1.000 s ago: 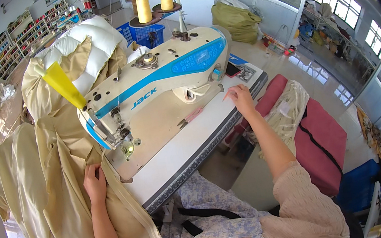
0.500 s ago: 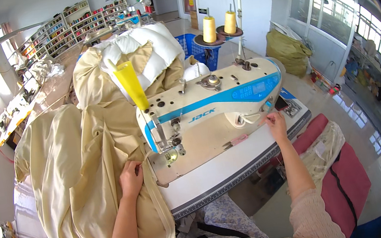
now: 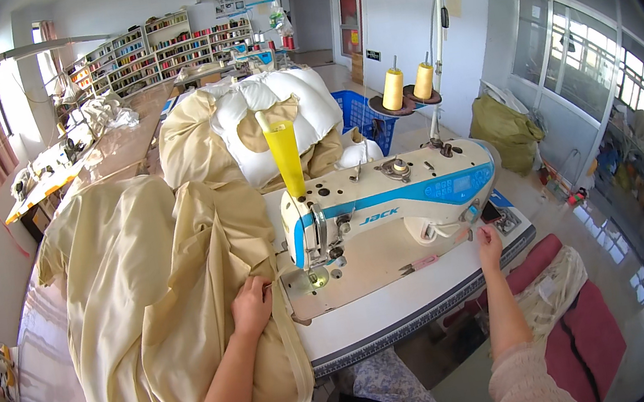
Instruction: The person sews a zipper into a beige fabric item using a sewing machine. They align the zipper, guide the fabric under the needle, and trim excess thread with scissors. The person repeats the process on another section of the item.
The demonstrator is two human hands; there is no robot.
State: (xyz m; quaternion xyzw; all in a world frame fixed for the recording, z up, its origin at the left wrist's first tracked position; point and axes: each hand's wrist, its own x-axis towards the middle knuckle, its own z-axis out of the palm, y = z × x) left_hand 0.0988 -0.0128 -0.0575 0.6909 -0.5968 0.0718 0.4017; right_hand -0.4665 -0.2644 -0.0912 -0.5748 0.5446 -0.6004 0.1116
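Observation:
My left hand [image 3: 253, 304] lies on a large beige cloth [image 3: 139, 286], its fingers closed on the cloth near the edge by the sewing machine [image 3: 396, 194]. The needle area and presser foot [image 3: 316, 275] sit just right of that hand, apart from it. Folds of the cloth spread left and hang over the table's near side. My right hand [image 3: 490, 247] is closed beside the machine's right end, over the white tabletop [image 3: 372, 314]. Whatever its fingers may pinch is too small to make out. Pink-handled thread snips [image 3: 419, 265] rest on the machine bed between both hands.
Behind the machine lies a bulky white and beige padded piece [image 3: 268, 117]. A yellow holder [image 3: 284, 157] stands on the machine head. Two yellow thread cones [image 3: 393, 89] stand behind it, near a blue basket [image 3: 353, 105]. Dark pink fabric [image 3: 585, 345] lies at lower right.
The view has tilted up, so the scene sits lower and further right. My right fingers have drawn in slightly. My left hand stays at the cloth's edge.

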